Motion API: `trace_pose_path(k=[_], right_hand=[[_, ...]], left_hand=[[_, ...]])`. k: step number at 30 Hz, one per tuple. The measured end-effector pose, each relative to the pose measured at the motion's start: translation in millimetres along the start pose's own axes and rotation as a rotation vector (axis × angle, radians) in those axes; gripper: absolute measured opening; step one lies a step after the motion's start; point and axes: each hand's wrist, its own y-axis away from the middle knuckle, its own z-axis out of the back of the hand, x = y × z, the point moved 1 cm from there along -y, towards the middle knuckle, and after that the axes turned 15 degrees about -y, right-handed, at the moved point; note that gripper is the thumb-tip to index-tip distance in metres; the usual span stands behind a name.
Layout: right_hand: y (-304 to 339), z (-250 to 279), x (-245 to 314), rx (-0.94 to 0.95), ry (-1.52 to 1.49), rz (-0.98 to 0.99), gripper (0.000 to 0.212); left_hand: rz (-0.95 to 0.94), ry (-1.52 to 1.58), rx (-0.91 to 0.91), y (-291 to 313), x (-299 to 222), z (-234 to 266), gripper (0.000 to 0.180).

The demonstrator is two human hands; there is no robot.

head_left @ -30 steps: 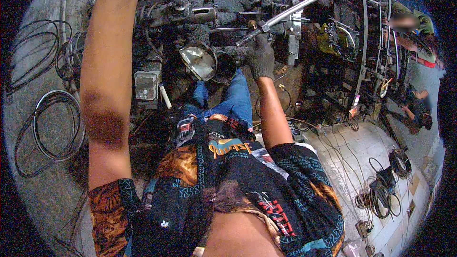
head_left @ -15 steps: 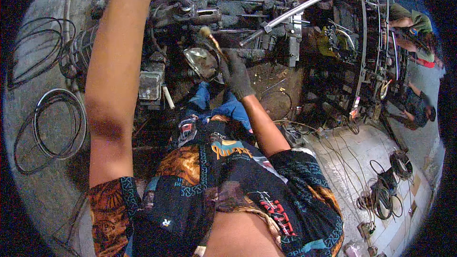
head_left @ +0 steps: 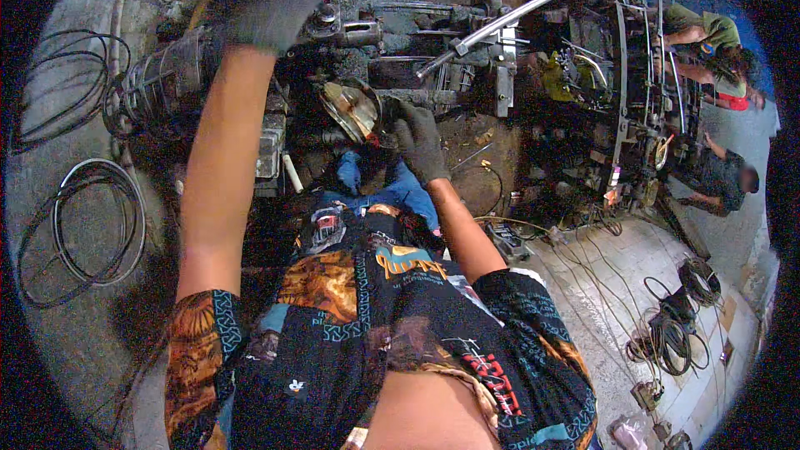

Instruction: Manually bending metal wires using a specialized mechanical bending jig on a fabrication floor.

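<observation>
Sitting by the bowl (head_left: pixel 340 108), upper centre: right hand (head_left: pixel 421 140), fingers seemingly curled, hold unclear; a knock could tip the bowl. Left hand (head_left: pixel 279 0), upper left, blurred; fingers unreadable.

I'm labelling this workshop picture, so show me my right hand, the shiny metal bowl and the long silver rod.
Right hand (head_left: pixel 422 142): head view, back of the dark glove.
Shiny metal bowl (head_left: pixel 341 108): head view, inner wall.
Long silver rod (head_left: pixel 512 19): head view, smooth shaft.

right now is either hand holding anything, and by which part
It cannot be told. The right hand is beside the metal bowl, but any grip there is unclear; the left hand is too blurred to show one.
</observation>
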Motion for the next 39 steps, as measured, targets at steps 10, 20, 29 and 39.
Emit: trace_pose_path(k=[10,20,29,39], right_hand=[[-59,107,-63,-0.227,-0.146,-0.299,0.042],[-201,99,2,0.077,0.191,-0.307,0.06],[-237,69,15,0.14,0.303,-0.12,0.033],[-226,90,-6,0.017,0.108,-0.272,0.021]], left_hand=[[0.878,-0.672,1.418,407,1,195,0.058],[0.34,-0.784,2.021,575,112,216,0.028],[-0.025,-0.893,1.982,667,201,240,0.031],[0.945,-0.432,1.161,442,36,207,0.037]])
